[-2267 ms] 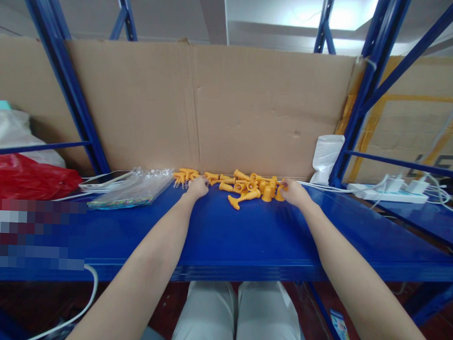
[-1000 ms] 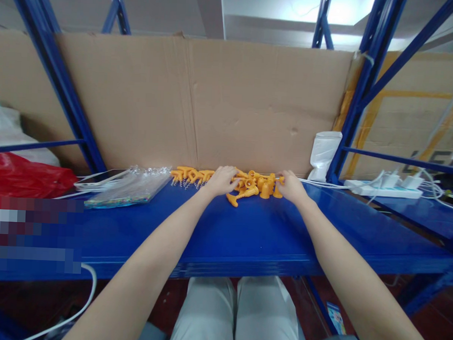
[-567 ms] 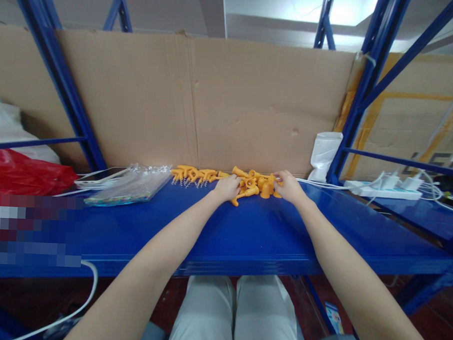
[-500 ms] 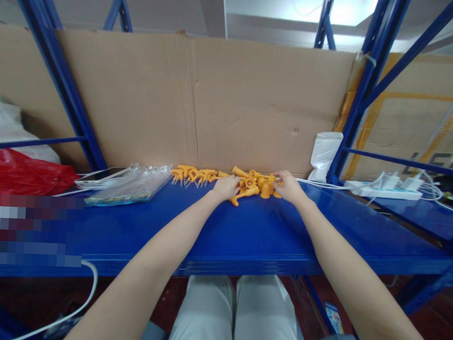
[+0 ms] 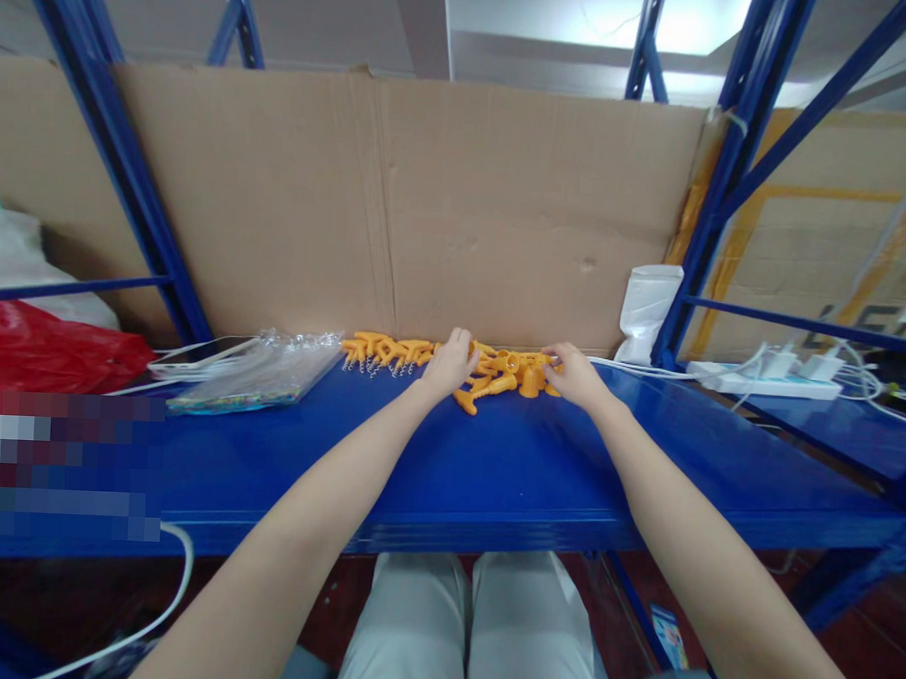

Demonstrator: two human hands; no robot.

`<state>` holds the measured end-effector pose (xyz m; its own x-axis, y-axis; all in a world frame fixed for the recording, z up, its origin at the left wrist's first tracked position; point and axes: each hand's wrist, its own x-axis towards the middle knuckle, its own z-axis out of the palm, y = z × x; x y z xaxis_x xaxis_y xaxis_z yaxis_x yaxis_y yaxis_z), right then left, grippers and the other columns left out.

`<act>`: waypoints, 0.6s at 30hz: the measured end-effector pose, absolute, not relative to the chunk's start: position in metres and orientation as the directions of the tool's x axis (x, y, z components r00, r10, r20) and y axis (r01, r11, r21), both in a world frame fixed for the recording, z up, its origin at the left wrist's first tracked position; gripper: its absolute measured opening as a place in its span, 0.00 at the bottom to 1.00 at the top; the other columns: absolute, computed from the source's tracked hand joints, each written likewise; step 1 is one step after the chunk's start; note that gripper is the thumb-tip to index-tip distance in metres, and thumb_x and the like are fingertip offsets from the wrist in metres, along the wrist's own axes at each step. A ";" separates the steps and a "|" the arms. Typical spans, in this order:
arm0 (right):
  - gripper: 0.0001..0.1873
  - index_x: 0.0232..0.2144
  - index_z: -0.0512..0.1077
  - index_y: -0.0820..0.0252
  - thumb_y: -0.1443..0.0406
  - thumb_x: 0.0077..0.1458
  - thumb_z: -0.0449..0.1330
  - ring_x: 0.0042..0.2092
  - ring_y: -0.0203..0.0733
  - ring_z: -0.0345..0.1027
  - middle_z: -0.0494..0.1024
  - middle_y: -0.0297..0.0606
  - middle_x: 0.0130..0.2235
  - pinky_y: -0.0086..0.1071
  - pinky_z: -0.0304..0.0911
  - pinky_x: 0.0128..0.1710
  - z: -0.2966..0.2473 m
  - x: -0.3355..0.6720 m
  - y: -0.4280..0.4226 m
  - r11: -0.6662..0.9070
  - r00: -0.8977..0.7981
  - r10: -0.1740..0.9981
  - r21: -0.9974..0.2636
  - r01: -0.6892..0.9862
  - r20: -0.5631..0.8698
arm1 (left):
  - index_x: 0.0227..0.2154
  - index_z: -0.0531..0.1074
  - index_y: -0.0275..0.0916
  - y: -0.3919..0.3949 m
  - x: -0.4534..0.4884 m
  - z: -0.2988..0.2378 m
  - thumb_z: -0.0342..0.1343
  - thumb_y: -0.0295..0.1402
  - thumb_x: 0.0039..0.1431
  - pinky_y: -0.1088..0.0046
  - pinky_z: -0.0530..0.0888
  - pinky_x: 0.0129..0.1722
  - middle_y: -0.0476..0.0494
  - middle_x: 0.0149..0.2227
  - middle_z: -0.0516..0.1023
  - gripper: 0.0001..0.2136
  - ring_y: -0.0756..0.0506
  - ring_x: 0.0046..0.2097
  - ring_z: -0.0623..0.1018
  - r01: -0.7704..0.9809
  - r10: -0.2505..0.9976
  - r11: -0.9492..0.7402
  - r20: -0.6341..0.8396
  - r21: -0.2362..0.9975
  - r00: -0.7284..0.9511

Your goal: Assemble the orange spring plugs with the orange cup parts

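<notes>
A heap of small orange plastic parts lies at the back of the blue shelf, against a cardboard sheet. More orange pieces stretch in a row to the left. My left hand rests on the heap's left side, fingers stretched over the pieces. My right hand touches the heap's right side with its fingers curled among the parts; what they grip is hidden.
Clear plastic bags and a phone lie left of the parts. A red bag sits farther left. A white pouch leans on a blue upright. A power strip with cables sits on the right.
My left hand came from the left row to the heap, then reached further back over it with fingers extended. My right hand stayed at the heap's right side.
</notes>
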<state>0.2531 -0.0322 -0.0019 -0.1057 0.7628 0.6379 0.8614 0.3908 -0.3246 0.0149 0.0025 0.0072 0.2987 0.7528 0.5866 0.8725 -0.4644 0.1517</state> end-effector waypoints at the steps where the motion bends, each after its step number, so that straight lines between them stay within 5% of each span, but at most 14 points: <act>1: 0.14 0.42 0.74 0.61 0.72 0.53 0.56 0.45 0.45 0.74 0.78 0.47 0.46 0.42 0.68 0.50 -0.002 0.253 -0.032 0.390 -0.101 0.765 -0.332 0.859 0.636 | 0.43 0.66 0.37 0.006 0.013 0.007 0.47 0.31 0.67 0.65 0.73 0.45 0.36 0.47 0.72 0.06 0.41 0.46 0.77 0.860 0.733 -0.479 0.620 0.178 0.280; 8: 0.14 0.41 0.74 0.61 0.71 0.53 0.56 0.45 0.47 0.74 0.78 0.48 0.45 0.44 0.69 0.50 -0.003 0.254 -0.031 0.420 -0.111 0.750 -0.340 0.841 0.652 | 0.41 0.66 0.39 0.029 0.003 0.003 0.49 0.27 0.64 0.66 0.73 0.45 0.40 0.41 0.70 0.04 0.44 0.43 0.75 0.723 0.473 -0.657 0.864 0.215 0.173; 13: 0.10 0.38 0.75 0.58 0.68 0.54 0.56 0.44 0.46 0.74 0.79 0.44 0.43 0.44 0.69 0.50 -0.002 0.247 -0.032 0.500 -0.118 0.697 -0.362 0.787 0.707 | 0.46 0.66 0.37 0.027 0.008 0.005 0.50 0.27 0.64 0.65 0.73 0.47 0.38 0.43 0.73 0.09 0.43 0.44 0.75 0.672 0.283 -0.738 0.932 0.062 0.226; 18: 0.11 0.36 0.74 0.56 0.59 0.61 0.54 0.42 0.44 0.75 0.81 0.40 0.37 0.39 0.70 0.47 0.002 0.228 -0.039 0.602 -0.088 0.712 -0.540 0.588 0.697 | 0.51 0.66 0.36 0.012 0.022 0.007 0.51 0.24 0.59 0.62 0.72 0.49 0.35 0.47 0.75 0.17 0.41 0.48 0.76 0.639 0.205 -0.757 0.881 -0.134 0.427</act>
